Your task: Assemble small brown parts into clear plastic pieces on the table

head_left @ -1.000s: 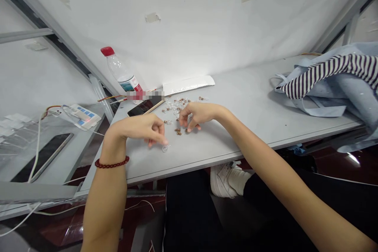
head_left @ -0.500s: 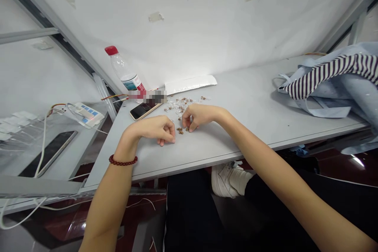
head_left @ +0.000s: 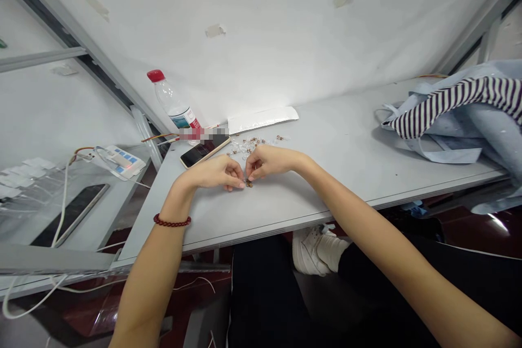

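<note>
Fingertips (head_left: 240,184) of both hands have come together near the middle of the frame. A second ago the left hand (head_left: 218,173) was lower, its pinch at a small clear piece and well apart from the other; now it has moved up and across until its tips sit just beside those of the right hand (head_left: 269,162). The left thumb and forefinger are nearly closed; something tiny may be between them, but from where I stand I can't tell. The right thumb and forefinger are bent into a pinch as well, and whether they grip anything or only touch it I can't make out. Brown bits (head_left: 249,184) lie right by that meeting point, on the table (head_left: 346,174). As I judge it, the shift brings the work from two spots to one, with both hands busy over the same small place. Beyond the right hand, clear pieces (head_left: 246,144) remain scattered. Left of centre, the phone (head_left: 199,154) and bottle (head_left: 163,95) have kept their places, as has the white strip (head_left: 261,120) above the scatter. Striped cloth (head_left: 444,100) lies well apart at the right.
</note>
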The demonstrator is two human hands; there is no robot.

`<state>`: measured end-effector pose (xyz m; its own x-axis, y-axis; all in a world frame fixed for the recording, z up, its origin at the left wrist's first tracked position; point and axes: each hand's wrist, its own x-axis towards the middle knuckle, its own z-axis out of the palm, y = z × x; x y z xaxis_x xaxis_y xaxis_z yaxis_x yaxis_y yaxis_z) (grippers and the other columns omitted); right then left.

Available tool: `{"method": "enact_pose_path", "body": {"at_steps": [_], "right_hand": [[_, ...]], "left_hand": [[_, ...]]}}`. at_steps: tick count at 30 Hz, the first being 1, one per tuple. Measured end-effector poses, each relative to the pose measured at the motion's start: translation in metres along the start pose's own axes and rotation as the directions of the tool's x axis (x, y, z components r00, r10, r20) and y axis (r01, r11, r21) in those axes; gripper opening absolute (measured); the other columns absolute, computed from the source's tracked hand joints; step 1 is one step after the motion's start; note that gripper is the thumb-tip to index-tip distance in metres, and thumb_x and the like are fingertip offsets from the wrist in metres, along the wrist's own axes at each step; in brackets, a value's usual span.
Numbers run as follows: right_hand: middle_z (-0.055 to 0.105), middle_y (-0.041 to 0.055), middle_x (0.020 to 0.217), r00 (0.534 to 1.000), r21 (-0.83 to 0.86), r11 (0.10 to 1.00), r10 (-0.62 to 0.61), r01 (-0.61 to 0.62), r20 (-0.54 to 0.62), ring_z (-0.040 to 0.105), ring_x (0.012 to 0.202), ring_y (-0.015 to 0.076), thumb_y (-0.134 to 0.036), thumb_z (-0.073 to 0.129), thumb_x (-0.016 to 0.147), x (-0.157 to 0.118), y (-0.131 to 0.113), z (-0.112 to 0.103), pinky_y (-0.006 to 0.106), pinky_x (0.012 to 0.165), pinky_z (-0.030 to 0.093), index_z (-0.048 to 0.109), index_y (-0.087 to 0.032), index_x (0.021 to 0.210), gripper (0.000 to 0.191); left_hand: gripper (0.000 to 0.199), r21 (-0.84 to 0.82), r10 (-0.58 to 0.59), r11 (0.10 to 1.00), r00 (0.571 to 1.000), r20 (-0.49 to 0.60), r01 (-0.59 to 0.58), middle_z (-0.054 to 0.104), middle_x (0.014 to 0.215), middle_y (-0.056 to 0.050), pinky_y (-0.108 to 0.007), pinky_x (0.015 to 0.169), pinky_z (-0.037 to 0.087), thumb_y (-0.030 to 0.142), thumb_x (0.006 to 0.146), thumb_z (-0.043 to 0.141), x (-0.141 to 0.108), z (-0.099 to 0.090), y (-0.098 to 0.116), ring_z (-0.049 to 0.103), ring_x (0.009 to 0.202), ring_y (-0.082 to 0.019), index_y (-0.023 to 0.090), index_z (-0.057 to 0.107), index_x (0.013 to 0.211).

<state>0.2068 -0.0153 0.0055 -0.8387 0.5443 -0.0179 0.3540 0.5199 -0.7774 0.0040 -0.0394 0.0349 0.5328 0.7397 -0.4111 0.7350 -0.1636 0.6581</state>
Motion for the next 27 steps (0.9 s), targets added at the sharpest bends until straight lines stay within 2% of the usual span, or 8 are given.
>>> {"method": "enact_pose_path", "body": {"at_steps": [5,11,17,22,27], "right_hand": [[0.066,0.0007,0.067,0.999,0.056,0.998,-0.036,0.038,-0.04,0.055,0.063,0.0115,-0.015,0.061,0.076,-0.0015,-0.0044,0.0,0.026,0.062,0.041,0.068,-0.015,0.077,0.007],[0.063,-0.0008,0.067,0.992,0.065,0.997,-0.029,0.037,-0.124,0.052,0.062,0.0103,-0.015,0.061,0.076,-0.0032,-0.0045,-0.003,0.025,0.061,0.039,0.066,-0.014,0.078,0.006],[0.065,0.0003,0.073,0.988,0.101,0.993,-0.039,0.054,-0.149,0.055,0.066,0.0102,-0.013,0.062,0.075,-0.0036,-0.0059,-0.004,0.025,0.062,0.042,0.064,-0.014,0.075,0.003],[0.066,0.0011,0.07,0.991,0.247,0.969,0.01,0.025,-0.136,0.061,0.062,0.0116,-0.008,0.059,0.074,-0.0029,-0.0084,-0.0015,0.026,0.059,0.048,0.062,-0.014,0.074,0.007],[0.065,-0.0007,0.065,0.993,0.312,0.949,-0.002,0.041,-0.122,0.059,0.055,0.009,-0.016,0.071,0.069,-0.0015,-0.0073,-0.0007,0.024,0.056,0.05,0.062,-0.014,0.069,0.009]], "left_hand": [[0.021,-0.028,0.061,0.998,0.998,-0.026,-0.062,0.074,0.077,-0.005,-0.026,0.062,0.05,0.038,0.07,0.072,0.0008,0.0,0.0008,0.064,0.06,-0.016,0.021,0.076,0.08],[0.02,-0.051,0.084,0.995,0.991,-0.107,-0.09,0.072,0.073,-0.004,-0.027,0.062,0.051,0.037,0.072,0.071,-0.0016,0.0013,0.0043,0.063,0.057,-0.015,0.019,0.074,0.08],[0.02,-0.04,0.091,0.995,0.991,-0.103,-0.096,0.071,0.071,-0.004,-0.025,0.061,0.051,0.036,0.074,0.071,-0.0012,0.002,0.0056,0.064,0.057,-0.013,0.016,0.072,0.079],[0.023,-0.039,0.093,0.995,0.99,-0.103,-0.097,0.073,0.078,-0.006,-0.025,0.062,0.051,0.036,0.075,0.071,0.0,0.0024,0.005,0.064,0.059,-0.013,0.014,0.072,0.082],[0.022,-0.048,0.114,0.992,0.991,-0.067,-0.118,0.072,0.072,-0.005,-0.023,0.059,0.05,0.036,0.076,0.07,-0.0019,0.0023,0.0051,0.063,0.059,-0.013,0.015,0.074,0.081]]}}
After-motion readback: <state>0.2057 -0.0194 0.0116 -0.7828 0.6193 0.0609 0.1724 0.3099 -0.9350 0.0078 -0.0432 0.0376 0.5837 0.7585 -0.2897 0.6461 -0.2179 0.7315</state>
